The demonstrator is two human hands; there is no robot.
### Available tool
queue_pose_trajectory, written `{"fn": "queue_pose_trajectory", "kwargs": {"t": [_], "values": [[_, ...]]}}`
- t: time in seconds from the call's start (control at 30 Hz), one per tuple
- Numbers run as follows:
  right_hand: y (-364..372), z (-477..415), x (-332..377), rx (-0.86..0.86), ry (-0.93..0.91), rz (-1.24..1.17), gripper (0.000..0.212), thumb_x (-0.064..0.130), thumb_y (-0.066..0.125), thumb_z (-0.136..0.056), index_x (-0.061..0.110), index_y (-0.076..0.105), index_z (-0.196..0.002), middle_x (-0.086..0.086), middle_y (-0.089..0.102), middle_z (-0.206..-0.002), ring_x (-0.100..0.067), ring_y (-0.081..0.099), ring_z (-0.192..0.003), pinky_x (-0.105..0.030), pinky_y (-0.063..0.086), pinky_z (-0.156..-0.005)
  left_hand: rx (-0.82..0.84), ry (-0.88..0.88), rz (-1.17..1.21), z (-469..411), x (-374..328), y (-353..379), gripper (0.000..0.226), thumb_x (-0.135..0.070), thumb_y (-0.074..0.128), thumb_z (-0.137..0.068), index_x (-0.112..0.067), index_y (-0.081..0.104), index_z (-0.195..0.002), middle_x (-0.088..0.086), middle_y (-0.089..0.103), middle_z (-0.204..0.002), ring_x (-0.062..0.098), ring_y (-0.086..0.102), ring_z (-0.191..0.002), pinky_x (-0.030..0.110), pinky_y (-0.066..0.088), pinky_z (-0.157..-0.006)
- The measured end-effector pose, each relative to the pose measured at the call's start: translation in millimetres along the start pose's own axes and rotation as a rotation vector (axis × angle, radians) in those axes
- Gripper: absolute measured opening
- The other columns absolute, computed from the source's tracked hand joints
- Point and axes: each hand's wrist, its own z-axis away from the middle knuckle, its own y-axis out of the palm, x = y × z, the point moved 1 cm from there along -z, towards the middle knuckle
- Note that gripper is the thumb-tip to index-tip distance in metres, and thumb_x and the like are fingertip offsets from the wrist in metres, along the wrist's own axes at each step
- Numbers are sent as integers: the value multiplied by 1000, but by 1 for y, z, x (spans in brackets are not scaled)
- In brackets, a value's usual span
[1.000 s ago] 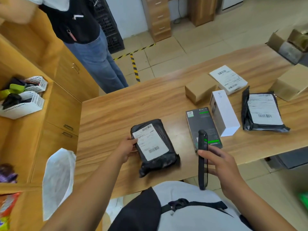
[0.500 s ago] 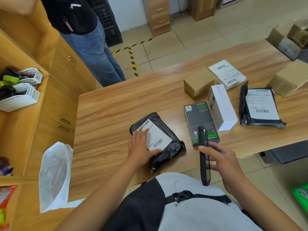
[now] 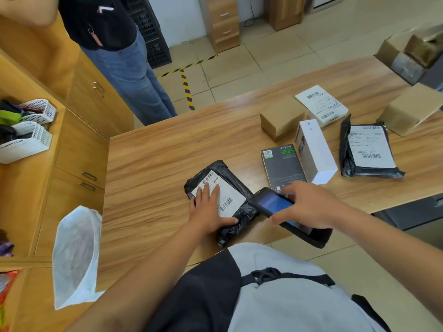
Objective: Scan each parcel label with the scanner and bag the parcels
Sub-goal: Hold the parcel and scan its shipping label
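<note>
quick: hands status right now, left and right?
Left hand: open, fingers straight, pressing flat on the black parcel.
Right hand: closed, gripping the handheld scanner beside that parcel.

Parcel-packing office: labelled parcels [image 3: 366, 149], wooden cabinets [image 3: 81, 149].

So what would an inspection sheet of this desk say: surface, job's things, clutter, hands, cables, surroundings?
Surface: wooden table, parcels scattered on it.
Job's things: black parcel label up; scanner beside it; far parcel at right; white bag at left.
Clutter: brown box, white box, dark box.
Hands: left hand flat on the parcel's label; right hand grips scanner.
Cables: one cable at far wall.
Surroundings: cabinets, baskets, standing person.
</note>
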Motion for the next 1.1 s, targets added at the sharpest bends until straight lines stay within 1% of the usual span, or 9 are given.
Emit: {"fn": "queue_pose_trajectory", "kwargs": {"t": [0.03,0.1,0.17,0.27,0.43,0.57,0.7,0.93,1.1], "values": [[-3,-2,5,-16,-25,137,70,74,72,-50,19,72,-94,2,66,-54,-13,67,-49,-32,55,-56,6,-7,1,0,-1,0,137,-92,55,-49,-35,-12,-155,0,-20,-164,25,-20,-150,50,-6,-119],[-6,-6,13,-15,-77,325,64,72,71,-53,18,69,-86,3,60,-56,-12,61,-53,-30,48,-52,13,-17,-2,-1,-3,-1,138,-89,60,-50,-35,-12,-155,-1,-19,-164,25,-20,-150,51,-6,-119],[-4,-10,21,31,-118,445,53,69,73,-57,20,60,-73,4,58,-67,-13,55,-57,-29,36,-49,22,-19,-8,-1,-4,-3,139,-88,63,-51,-35,-12,-155,-1,-19,-165,26,-19,-150,52,-5,-119],[3,-13,27,76,-170,570,53,71,71,-61,25,46,-68,5,53,-78,-13,48,-59,-30,30,-51,35,-12,-12,0,-4,-6,138,-85,69,-52,-35,-9,-155,-1,-18,-165,25,-19,-151,53,-6,-119],[17,-15,26,58,-209,609,55,75,68,-61,28,38,-65,7,45,-75,-10,39,-59,-30,27,-52,41,10,-41,5,0,-12,135,-79,74,-55,-35,-4,-156,-2,-16,-165,22,-16,-151,53,-4,-121],[22,-16,25,82,-217,635,51,72,65,-59,30,38,-64,9,46,-75,-15,46,-63,-29,27,-51,59,26,-94,10,4,-15,132,-74,76,-59,-36,-5,-156,-4,-15,-165,21,-13,-152,55,1,-120],[22,-16,25,93,-213,627,52,73,66,-59,30,38,-65,10,45,-77,-11,41,-59,-29,24,-50,81,60,-145,12,11,-20,131,-71,77,-62,-35,-6,-156,-5,-16,-165,22,-12,-152,56,0,-118],[20,-10,25,77,-186,613,51,71,69,-59,28,42,-66,9,47,-77,-9,43,-60,-29,25,-50,97,116,-184,10,26,-25,132,-70,80,-59,-38,-4,-155,-8,-15,-165,22,-10,-152,58,0,-118],[20,-7,26,68,-179,617,50,72,66,-59,29,43,-65,8,51,-78,-10,46,-61,-30,31,-52,104,140,-178,10,33,-28,129,-68,81,-59,-39,-1,-155,-10,-15,-165,21,-9,-152,56,-1,-118]]}}
